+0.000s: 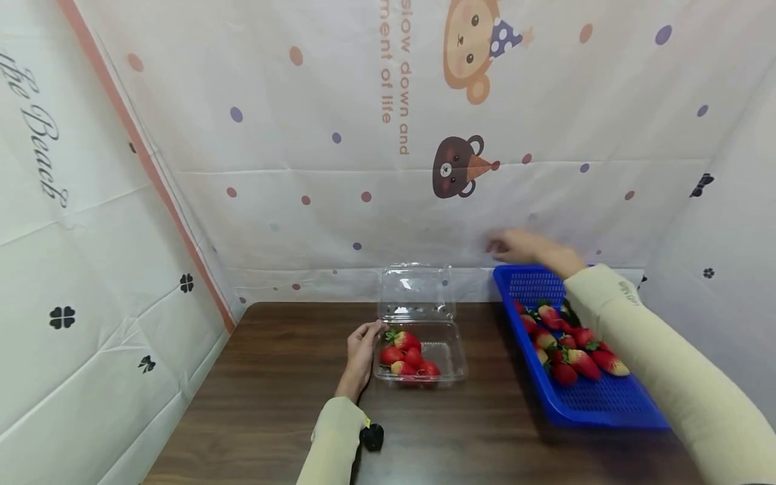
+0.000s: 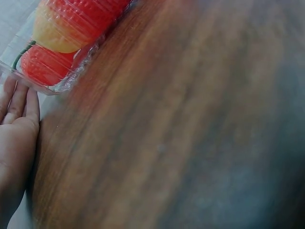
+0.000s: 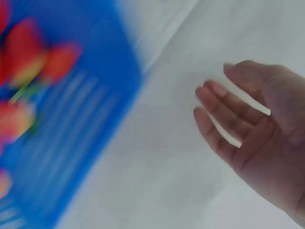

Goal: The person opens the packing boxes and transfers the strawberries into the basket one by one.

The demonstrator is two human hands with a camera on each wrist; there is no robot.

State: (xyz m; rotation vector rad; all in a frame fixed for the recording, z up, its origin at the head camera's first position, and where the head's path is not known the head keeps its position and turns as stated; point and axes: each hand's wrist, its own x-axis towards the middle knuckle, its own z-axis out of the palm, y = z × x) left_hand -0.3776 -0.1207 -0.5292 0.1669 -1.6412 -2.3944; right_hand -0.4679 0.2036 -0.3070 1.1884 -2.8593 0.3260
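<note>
A clear plastic clamshell box (image 1: pixel 445 357) stands on the table with its lid (image 1: pixel 417 289) raised at the back. Several strawberries (image 1: pixel 405 357) lie in its left half. My left hand (image 1: pixel 360 350) rests against the box's left side; in the left wrist view its fingers (image 2: pixel 18 98) are nearly straight at the wall. My right hand (image 1: pixel 520 246), blurred in the head view, is raised over the far left corner of a blue plastic basket (image 1: pixel 606 404). The right wrist view shows this hand (image 3: pixel 259 126) with loosely bent, spread fingers and nothing in it.
Inside the basket, more strawberries (image 1: pixel 582 364) are heaped toward the far and left part. A dark wooden table (image 1: pixel 273 397) bears both containers. Printed white cloth (image 1: pixel 273 236) hangs behind and at both sides. A small black object (image 1: pixel 372 438) sits by the left sleeve.
</note>
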